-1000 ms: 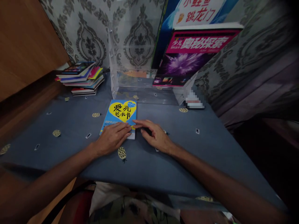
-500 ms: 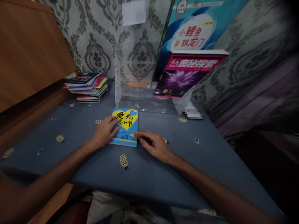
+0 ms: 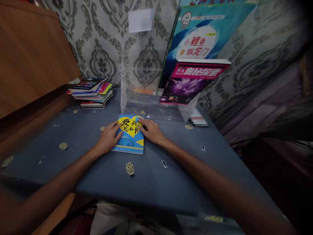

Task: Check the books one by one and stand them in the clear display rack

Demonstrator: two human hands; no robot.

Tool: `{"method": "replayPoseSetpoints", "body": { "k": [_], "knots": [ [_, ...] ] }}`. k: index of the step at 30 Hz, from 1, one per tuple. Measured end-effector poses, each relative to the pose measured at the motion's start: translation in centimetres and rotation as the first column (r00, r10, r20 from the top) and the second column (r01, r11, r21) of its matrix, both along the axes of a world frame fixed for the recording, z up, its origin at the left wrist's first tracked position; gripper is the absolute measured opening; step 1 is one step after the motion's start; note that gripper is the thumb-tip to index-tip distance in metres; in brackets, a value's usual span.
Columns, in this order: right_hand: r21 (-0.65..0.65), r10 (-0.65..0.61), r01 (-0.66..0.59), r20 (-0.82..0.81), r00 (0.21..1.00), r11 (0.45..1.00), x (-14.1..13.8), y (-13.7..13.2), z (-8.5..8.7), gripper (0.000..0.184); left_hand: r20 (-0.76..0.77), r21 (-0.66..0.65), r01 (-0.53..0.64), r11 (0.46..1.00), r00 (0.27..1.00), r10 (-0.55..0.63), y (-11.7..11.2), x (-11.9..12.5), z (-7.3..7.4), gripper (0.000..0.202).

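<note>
A blue book [image 3: 129,146] with a yellow heart and black lettering on its closed cover lies flat on the table. My left hand [image 3: 109,135] rests over its left edge, fingers stretched and the thumb apart on the cover. At the upper right corner, my right hand [image 3: 151,130] touches the cover with its fingertips, the thumb lower by the right edge. Neither hand lifts the book. Just behind it stands a clear acrylic rack [image 3: 156,111], holding a magenta and black book [image 3: 189,86] and a taller teal book [image 3: 195,39] at its right side.
A stack of books [image 3: 91,93] sits at the back left, beside a wooden panel [image 3: 36,49]. Right of the rack lies a small blurred-out item [image 3: 199,117]. A dark blue cloth with pineapple prints covers the table [image 3: 97,176]; patterned wallpaper [image 3: 102,55] is behind.
My right hand has moved up along the book's right edge, from the lower right to the upper right corner. My left hand and the book have stayed nearly in place.
</note>
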State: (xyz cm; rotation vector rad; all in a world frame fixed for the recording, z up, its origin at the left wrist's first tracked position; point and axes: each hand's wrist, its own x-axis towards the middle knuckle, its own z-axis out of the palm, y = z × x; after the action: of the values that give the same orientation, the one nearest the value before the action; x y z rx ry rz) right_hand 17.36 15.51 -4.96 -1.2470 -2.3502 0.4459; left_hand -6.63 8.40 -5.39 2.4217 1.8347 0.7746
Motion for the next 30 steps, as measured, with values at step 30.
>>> {"method": "replayPoseSetpoints", "body": {
  "k": [30],
  "knots": [
    [0.022, -0.054, 0.052, 0.115, 0.992, 0.998, -0.6, -2.9, 0.3, 0.053, -0.007, 0.013, -0.047, 0.999, 0.999, 0.047, 0.3, -0.2, -1.1, 0.046]
  ]
}}
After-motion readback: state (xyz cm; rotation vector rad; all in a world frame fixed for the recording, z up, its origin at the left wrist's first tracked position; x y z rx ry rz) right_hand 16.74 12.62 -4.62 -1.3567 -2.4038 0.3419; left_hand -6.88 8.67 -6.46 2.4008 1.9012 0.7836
